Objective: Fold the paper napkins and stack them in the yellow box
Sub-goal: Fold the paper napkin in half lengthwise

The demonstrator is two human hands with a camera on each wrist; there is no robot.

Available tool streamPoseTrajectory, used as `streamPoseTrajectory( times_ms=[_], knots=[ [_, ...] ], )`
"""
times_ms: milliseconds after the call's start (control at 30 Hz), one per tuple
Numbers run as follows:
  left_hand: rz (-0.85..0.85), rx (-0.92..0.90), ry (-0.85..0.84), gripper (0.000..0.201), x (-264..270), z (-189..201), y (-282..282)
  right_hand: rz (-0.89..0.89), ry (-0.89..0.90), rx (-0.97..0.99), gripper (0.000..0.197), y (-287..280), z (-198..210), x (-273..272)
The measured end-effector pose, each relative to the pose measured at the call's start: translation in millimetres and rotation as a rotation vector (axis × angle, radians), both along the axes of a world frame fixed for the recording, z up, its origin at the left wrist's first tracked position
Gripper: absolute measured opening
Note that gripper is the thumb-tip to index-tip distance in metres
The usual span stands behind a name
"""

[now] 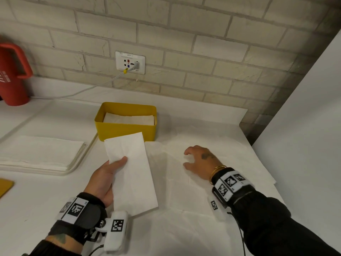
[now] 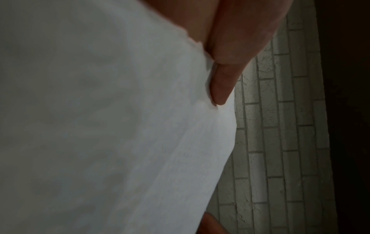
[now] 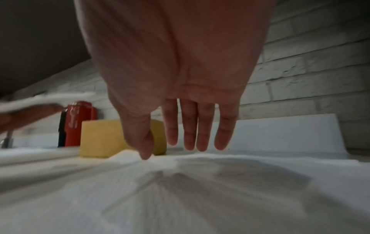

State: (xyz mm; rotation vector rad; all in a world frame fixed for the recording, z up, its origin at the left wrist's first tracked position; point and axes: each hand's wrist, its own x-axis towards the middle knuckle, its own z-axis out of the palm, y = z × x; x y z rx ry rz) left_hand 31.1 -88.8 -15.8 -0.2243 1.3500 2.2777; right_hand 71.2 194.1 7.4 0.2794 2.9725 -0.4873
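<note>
- While our left hand (image 1: 103,179) lifts a folded white paper napkin (image 1: 132,172) above the white countertop (image 1: 36,215), thumb pinching it on top against fingers hidden underneath, its far end reaches just short of the yellow plastic box (image 1: 125,129).
- We see folded napkins (image 1: 129,119) already lying inside that box.
- Our right hand (image 1: 200,160) hovers palm-down over an unfolded white napkin sheet (image 1: 184,182), fingers straight and slightly spread, thumb tip at the paper.
- A stack of flat napkins (image 1: 40,152) lies to our left.
- Behind runs a pale brick wall (image 1: 203,52) with a socket (image 1: 130,62); a red jug (image 1: 13,74) stands far left.
</note>
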Motion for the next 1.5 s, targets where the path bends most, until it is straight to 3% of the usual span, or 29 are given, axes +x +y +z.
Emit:
streamPoseTrajectory(
  times_ms=[67, 133, 233, 333, 433, 533, 633, 733, 800, 867, 933, 1067, 1167, 1300, 1500],
  knots=[
    [-0.002, -0.006, 0.012, 0.026, 0.7, 0.9, -0.7, 0.001, -0.123, 0.088, 0.054, -11.7, -4.0, -9.2],
    [-0.002, -0.004, 0.026, 0.021, 1.9, 2.3, -2.8, -0.012, -0.157, 0.161, 0.051, -17.9, -10.6, -17.0],
    [0.004, 0.004, 0.024, 0.020, 3.4, 4.4, -6.5, -0.028, -0.161, 0.258, 0.038, -21.8, -14.1, -24.3],
    [0.014, 0.007, 0.017, 0.022, 2.9, 3.7, -11.2, -0.021, -0.175, 0.340, 0.042, -23.3, -8.9, -26.2],
    [0.015, 0.010, 0.007, 0.022, 2.4, 4.3, -14.3, -0.034, -0.108, 0.287, 0.041, -24.2, 5.2, -28.9],
    [0.018, 0.005, -0.018, 0.025, 1.1, 1.1, -12.7, 0.061, 0.128, -0.014, 0.026, -39.7, 32.7, -32.0],
    [0.007, 0.028, -0.033, 0.036, 1.4, -1.7, -5.0, 0.160, 0.353, -0.622, 0.027, -72.5, 78.1, -21.2],
    [-0.030, 0.065, -0.002, 0.033, 2.7, -4.2, 3.0, 0.189, 0.364, -1.331, 0.029, -89.7, 103.3, -11.3],
    [-0.040, 0.104, 0.019, 0.026, 3.8, -2.6, 6.1, 0.119, 0.323, -1.509, 0.028, -93.2, 95.7, -9.1],
    [-0.048, 0.133, 0.029, 0.026, 4.4, 0.4, 8.4, -0.051, 0.260, -1.501, 0.024, -96.6, 71.6, -8.4],
    [-0.053, 0.159, 0.038, 0.030, 5.9, 3.5, 9.1, -0.205, 0.183, -1.354, 0.020, -101.0, 40.9, -5.1],
    [-0.047, 0.192, -0.009, 0.024, 7.6, 2.5, 9.2, -0.366, 0.139, -1.273, 0.018, -106.7, -0.6, 2.2],
    [-0.037, 0.163, -0.062, 0.028, 9.7, -0.7, 8.0, -0.395, 0.134, -1.288, 0.015, -110.4, -9.9, 4.4],
    [-0.024, 0.154, -0.127, 0.051, 8.0, -3.5, 8.8, -0.399, 0.160, -1.279, 0.014, -113.2, -17.9, 5.2],
    [-0.058, 0.240, -0.111, 0.067, 4.2, -5.6, 7.0, -0.400, 0.175, -1.280, 0.014, -113.7, -25.3, 7.3]
  ],
)
